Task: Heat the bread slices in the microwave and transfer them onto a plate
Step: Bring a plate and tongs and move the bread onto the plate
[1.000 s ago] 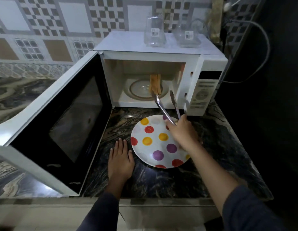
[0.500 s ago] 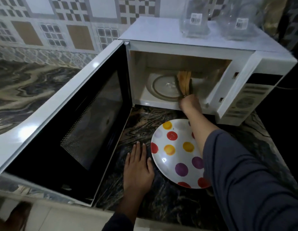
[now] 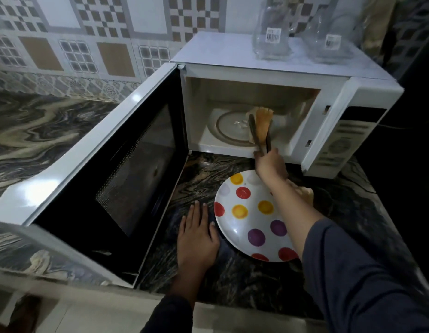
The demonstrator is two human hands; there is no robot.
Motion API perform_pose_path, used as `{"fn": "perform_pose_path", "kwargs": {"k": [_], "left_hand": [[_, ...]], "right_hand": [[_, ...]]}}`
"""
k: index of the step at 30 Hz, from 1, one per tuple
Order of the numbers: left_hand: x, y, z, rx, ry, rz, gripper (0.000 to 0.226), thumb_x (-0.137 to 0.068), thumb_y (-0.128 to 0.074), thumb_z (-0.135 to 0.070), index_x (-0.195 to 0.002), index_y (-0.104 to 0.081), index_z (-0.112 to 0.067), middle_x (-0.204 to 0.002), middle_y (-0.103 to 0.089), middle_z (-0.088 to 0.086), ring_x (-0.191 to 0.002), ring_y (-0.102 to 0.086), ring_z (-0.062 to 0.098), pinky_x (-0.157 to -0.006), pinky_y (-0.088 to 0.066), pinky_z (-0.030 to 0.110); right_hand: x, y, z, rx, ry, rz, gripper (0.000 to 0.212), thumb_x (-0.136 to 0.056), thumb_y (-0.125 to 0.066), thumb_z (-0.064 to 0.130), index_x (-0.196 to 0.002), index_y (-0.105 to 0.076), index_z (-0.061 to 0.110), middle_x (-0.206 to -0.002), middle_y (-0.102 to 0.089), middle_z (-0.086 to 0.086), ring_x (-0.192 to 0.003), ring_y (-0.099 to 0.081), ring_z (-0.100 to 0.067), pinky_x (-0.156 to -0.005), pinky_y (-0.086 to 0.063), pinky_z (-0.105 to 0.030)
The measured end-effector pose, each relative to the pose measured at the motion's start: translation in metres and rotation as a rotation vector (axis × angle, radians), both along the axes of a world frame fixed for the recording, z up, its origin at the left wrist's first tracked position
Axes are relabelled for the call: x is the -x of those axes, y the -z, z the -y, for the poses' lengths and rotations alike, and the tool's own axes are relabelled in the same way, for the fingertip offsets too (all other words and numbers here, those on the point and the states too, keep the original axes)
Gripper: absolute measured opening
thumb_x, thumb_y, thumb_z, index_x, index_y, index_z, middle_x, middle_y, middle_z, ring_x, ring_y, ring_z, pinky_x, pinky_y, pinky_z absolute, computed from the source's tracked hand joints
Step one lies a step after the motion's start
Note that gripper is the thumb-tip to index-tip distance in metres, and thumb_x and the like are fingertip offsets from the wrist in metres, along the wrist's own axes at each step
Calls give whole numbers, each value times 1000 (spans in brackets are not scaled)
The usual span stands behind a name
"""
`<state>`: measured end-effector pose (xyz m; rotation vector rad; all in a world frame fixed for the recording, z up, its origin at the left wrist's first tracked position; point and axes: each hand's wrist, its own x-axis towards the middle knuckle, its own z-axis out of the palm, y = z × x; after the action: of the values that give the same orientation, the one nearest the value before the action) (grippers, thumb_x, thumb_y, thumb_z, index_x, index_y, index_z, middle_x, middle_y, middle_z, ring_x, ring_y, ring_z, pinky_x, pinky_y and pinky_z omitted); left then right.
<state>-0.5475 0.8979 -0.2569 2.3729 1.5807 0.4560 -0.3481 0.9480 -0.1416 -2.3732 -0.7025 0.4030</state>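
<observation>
Golden toasted bread slices [image 3: 263, 121], upright, tong-pinched

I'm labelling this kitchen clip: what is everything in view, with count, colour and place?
white microwave oven: one, white, on the counter, door open leftward
round glass turntable: one, clear, inside the oven
toasted bread slices: seemingly two, brown, in the tongs, inside the oven
metal tongs: one, dark, clamping the bread
round polka-dot plate: one, white with coloured dots, on the counter before the oven
clear glass jars: two, atop the oven
dark marbled stone counter: one, under everything
left hand: one, flat on the counter beside the plate
right hand: one, gripping the tongs
</observation>
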Motion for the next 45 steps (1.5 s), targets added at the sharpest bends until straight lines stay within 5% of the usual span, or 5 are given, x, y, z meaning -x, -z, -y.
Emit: {"fn": "perform_pose_path", "kwargs": {"k": [7,15,35,40,45], "left_hand": [[1,-6,3,24,9,-35,83,-74,6,-47,-148,-18,-18,-157,-15,1,-145,-9,12,-117,-3,30],[5,-13,6,60,68,-98,71,-83,-7,-39,-147,-15,-12,-157,-12,6,-146,-7,16,-118,-3,32],[18,-10,34,69,111,-91,52,-100,-21,-29,-148,-11,-10,-158,-6,7,-146,-2,17,-118,0,32],[10,-17,37,219,41,9,55,-96,-36,-30,-147,-20,-14,-158,-7,4,-146,-2,19,-117,-3,36],[0,-27,50,364,-52,319,44,-97,-37,-25,-138,-40,-9,-153,-26,10,-142,-21,24,-116,-17,37]], "right_hand": [[39,5,84,-46,-63,13,47,-94,-44,41,-127,-40,6,-125,-57,-15,-109,-56,-36,-78,-43,-37],[80,32,171,177,-183,110,46,-95,-39,44,-130,-34,14,-122,-58,-13,-108,-58,-33,-75,-41,-35],[76,45,205,182,-25,-17,45,-94,-46,42,-120,-40,7,-120,-58,-17,-104,-59,-36,-69,-41,-35],[81,45,218,202,-48,-14,60,-90,-49,50,-130,-35,8,-124,-57,-16,-109,-57,-35,-73,-41,-36],[88,56,254,163,-94,5,53,-87,-50,52,-114,-39,8,-113,-61,-16,-98,-61,-34,-68,-46,-36]]}}
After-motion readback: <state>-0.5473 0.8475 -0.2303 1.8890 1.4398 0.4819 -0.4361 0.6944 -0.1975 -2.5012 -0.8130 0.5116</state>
